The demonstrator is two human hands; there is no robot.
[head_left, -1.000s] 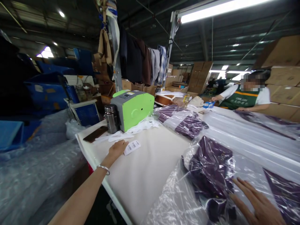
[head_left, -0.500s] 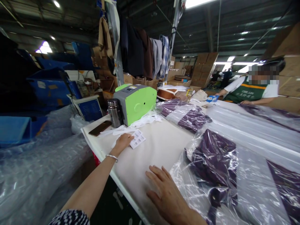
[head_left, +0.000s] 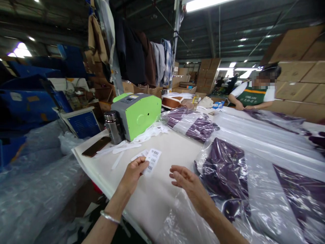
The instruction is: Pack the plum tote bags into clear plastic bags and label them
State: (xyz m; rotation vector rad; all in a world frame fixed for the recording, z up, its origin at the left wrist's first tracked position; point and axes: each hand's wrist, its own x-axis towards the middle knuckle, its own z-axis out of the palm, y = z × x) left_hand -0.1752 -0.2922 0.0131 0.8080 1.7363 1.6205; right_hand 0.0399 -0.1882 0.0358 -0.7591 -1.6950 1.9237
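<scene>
Barcode label sheet (head_left: 153, 158): pinched at its lower edge between thumb and fingers of the left hand (head_left: 133, 173), just above the table (head_left: 162, 200), in front of the green-and-grey machine (head_left: 137, 115). Print too small to read. A second sheet (head_left: 139, 155) sits behind it, mostly covered by the fingers (so two sheets, as far as I can tell). Right hand (head_left: 188, 181) is open, fingers loosely curled, gripping nothing, hovering front-right of the machine. One steel flask (head_left: 113, 127) just left of the machine, one phone (head_left: 95, 146) front-left of it. White strips (head_left: 127, 147) in front of the machine overlap, can't count. Bagged purple garments, three clear: one (head_left: 193, 122) just right of the machine, one (head_left: 225, 169) front-right, one (head_left: 299, 193) well right, cut off by the frame. One co-worker (head_left: 251, 96) far right of the machine, hands partly behind plastic.
</scene>
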